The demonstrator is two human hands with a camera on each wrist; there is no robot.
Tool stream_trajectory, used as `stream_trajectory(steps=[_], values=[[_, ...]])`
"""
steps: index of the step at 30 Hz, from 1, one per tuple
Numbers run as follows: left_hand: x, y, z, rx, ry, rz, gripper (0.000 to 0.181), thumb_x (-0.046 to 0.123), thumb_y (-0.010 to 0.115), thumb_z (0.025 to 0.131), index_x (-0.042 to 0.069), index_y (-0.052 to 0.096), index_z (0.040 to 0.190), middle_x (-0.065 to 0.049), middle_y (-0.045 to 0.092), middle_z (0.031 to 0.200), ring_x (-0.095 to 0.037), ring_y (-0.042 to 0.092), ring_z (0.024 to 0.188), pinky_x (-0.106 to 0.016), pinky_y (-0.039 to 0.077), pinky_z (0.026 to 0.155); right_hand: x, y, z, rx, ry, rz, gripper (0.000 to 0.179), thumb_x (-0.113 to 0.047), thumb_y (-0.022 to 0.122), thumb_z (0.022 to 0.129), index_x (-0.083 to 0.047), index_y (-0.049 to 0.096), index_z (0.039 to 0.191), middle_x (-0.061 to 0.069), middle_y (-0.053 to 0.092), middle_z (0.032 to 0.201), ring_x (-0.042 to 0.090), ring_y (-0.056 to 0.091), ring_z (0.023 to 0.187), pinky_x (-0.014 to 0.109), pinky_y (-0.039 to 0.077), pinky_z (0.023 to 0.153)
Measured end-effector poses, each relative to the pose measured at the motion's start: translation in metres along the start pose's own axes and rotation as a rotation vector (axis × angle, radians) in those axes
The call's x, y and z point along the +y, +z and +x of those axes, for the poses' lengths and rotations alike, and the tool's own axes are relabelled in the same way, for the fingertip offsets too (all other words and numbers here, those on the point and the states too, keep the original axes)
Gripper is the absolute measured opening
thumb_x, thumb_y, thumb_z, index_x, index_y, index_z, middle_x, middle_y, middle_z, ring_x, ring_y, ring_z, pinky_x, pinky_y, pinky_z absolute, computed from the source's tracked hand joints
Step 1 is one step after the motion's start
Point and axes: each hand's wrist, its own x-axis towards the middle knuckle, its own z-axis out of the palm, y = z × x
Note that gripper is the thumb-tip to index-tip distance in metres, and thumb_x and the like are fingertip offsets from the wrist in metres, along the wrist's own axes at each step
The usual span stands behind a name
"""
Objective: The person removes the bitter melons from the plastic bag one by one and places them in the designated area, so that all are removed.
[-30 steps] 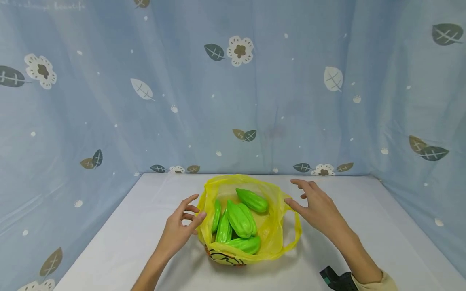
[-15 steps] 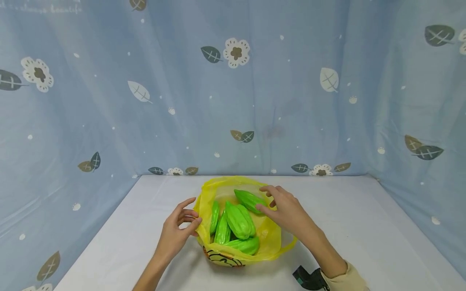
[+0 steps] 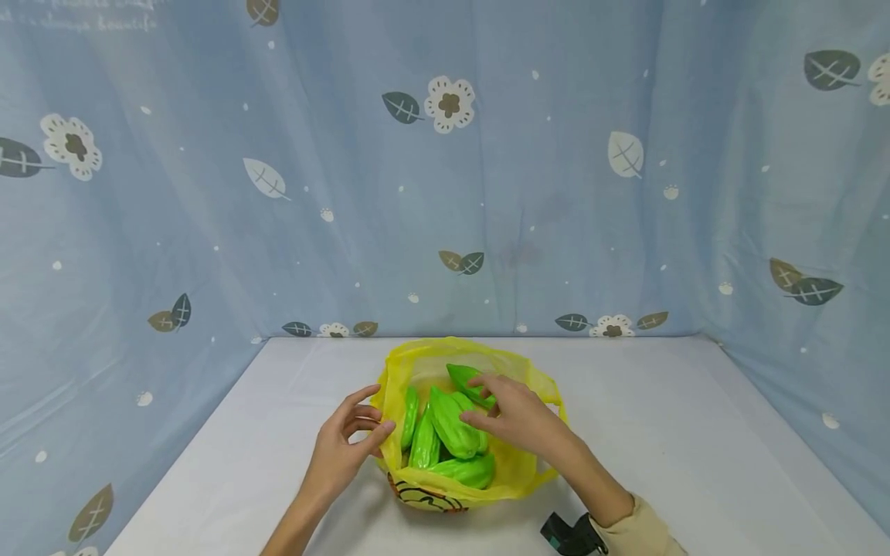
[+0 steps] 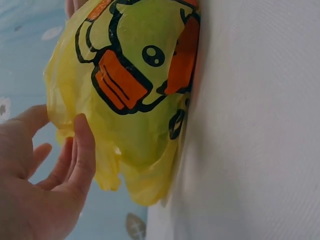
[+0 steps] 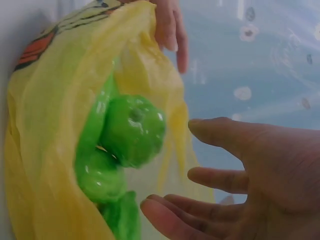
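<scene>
A yellow plastic bag (image 3: 514, 471) with a printed duck stands open at the top on the table. Inside lie several shiny bright green, ribbed vegetables (image 3: 453, 425), long and pointed at one end. My left hand (image 3: 342, 444) is at the bag's left rim, thumb and fingers spread apart against the plastic; in the left wrist view the fingertips meet the bag's side. Over the bag's mouth hovers my right hand (image 3: 518, 413), thumb and fingers apart with nothing between them. It partly covers the rearmost green vegetable (image 3: 464, 380). In the right wrist view its fingertips point toward the vegetables (image 5: 134, 131).
The bag rests on a white table (image 3: 667, 432). A blue curtain (image 3: 556, 193) with leaves and flowers hangs behind it and along both sides. A black wrist device (image 3: 573, 534) sits by the right sleeve (image 3: 640, 529).
My right hand has moved left from beside the bag's right rim to over the green vegetables. The left hand stays at the left rim, and the bag keeps its place.
</scene>
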Motion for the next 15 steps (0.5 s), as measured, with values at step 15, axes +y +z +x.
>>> stream_trajectory(steps=[15], values=[[-0.006,0.0,-0.001,0.042,0.032,0.057,0.045,0.015,0.074,0.088,0.023,0.06,0.13,-0.011,0.063,0.1,-0.012,0.067,0.085,-0.029,0.058,0.062,-0.007,0.016,0.004,-0.06,-0.018,-0.026,0.058,-0.047,0.067,0.09,-0.015,0.054,0.137,0.012,0.065,0.122,0.023,0.065,0.1,0.039,0.055,0.082]])
